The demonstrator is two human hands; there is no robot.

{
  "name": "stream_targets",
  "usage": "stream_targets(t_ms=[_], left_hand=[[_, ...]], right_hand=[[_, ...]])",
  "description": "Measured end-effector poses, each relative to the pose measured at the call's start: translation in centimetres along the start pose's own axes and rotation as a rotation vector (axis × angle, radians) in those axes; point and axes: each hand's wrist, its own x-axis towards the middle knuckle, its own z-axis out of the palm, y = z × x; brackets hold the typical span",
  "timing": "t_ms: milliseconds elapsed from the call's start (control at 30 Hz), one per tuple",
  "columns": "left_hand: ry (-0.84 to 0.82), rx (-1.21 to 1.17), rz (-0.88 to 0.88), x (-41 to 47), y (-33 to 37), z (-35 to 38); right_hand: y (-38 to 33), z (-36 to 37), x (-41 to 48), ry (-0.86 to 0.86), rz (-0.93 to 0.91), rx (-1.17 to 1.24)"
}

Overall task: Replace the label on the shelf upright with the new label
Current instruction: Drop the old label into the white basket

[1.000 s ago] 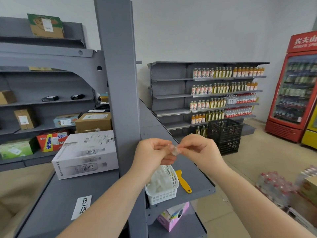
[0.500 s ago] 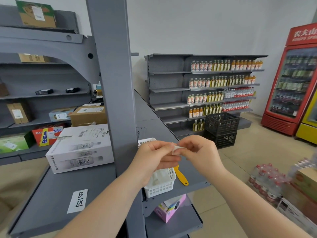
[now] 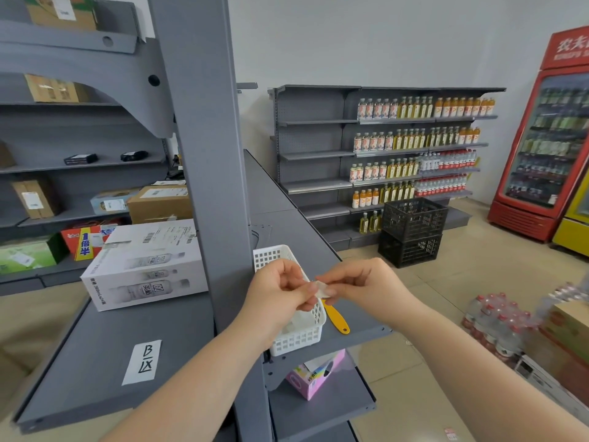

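White slip (image 3: 142, 362) on shelf: "B区"; red pack (image 3: 83, 245): "1倍半"; white box (image 3: 146, 266): "360mL".

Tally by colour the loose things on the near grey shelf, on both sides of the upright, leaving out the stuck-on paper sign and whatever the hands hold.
White: 2, the white printed cardboard carton and the white slotted plastic basket.
Yellow: 1, the yellow flat plastic scraper.
Brown: 1, the brown cardboard parcel behind the carton.
Total: 4.
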Motion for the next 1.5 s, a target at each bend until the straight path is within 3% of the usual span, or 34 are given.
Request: stream_targets(t_ms=[200,400,567,767,867,1000,1067,1200,1300,1400,1500], left_hand=[[-0.019,0.03,-0.012,-0.4,-0.2,-0.6],[-0.05,0.199,-0.008,-1.5,-1.1,-2.2],[-0.045,0.352,0.022,-2.7,-1.8,-3.1],[-0.044,0.383,-0.017,-3.8,-3.2,-2.7],[-0.045,0.388,-0.046,-4.2,-4.2,-2.5],[-0.042,0.366,-0.09,-4.5,-5.1,-2.3],[-0.042,0.362,-0.102,-4.4,-5.3,-2.0],[-0.037,0.358,-0.107,-4.4,-5.5,-1.5],[-0.028,0.356,-0.105,-4.6,-5.6,-1.5],[-0.019,0.354,-0.083,-4.8,-5.1,-2.0],[-0.005,0.318,-0.054,-5.4,-3.5,-3.0]], right_hand=[[0.7,0.8,1.3,0.061,0.05,-0.092],[4.1,0.9,3.1,0.279,0.116,-0.205],[5.9,4.4,4.6,0.209,0.138,-0.331],[8.1,7.1,6.3,0.009,-0.062,-0.641],[8.2,5.3,6.3,0.104,-0.063,-0.559],[9.4,1.1,4.2,0.233,0.098,-0.453],[11.4,0.0,2.7,0.142,0.179,-0.499],[14.7,1.0,0.2,-0.205,0.259,-0.636],[16.2,2.4,-0.7,-0.408,0.24,-0.953],[17.0,3.1,-1.1,-0.35,0.174,-1.12],[17.3,2.9,-1.7,-0.265,0.091,-1.108]])
